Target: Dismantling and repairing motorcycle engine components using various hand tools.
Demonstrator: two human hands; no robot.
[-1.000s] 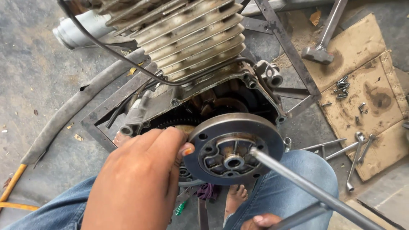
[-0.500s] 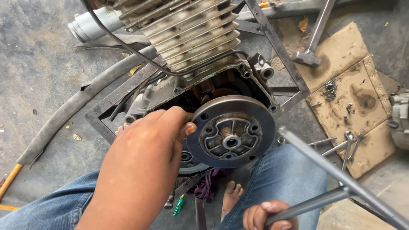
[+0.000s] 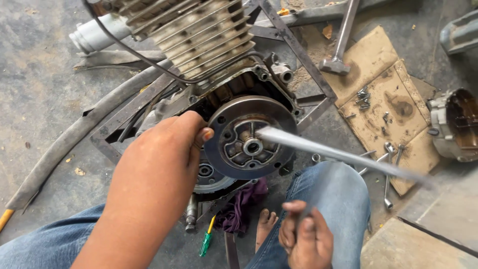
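Note:
My left hand (image 3: 159, 164) grips the left rim of a round grey metal disc (image 3: 271, 113) mounted on the side of a finned engine (image 3: 199, 35). My right hand (image 3: 303, 239), low in the view above my jeans, is closed on the handle of a long metal rod tool (image 3: 323, 152). The rod is blurred with motion. Its tip lies against the hub at the disc's centre (image 3: 252, 146).
The engine sits in a metal frame stand (image 3: 303, 55) on a concrete floor. A hammer (image 3: 338, 55), a cardboard sheet (image 3: 398, 124) with loose bolts (image 3: 363, 97), spanners (image 3: 388, 174) and an engine cover (image 3: 455, 124) lie to the right. A hose (image 3: 64, 144), green screwdriver (image 3: 205, 241) and purple rag (image 3: 239, 211) lie nearby.
The rod swung away from the disc to the right, then back so its tip meets the hub. My right hand came further up into view. My left hand kept its hold on the rim.

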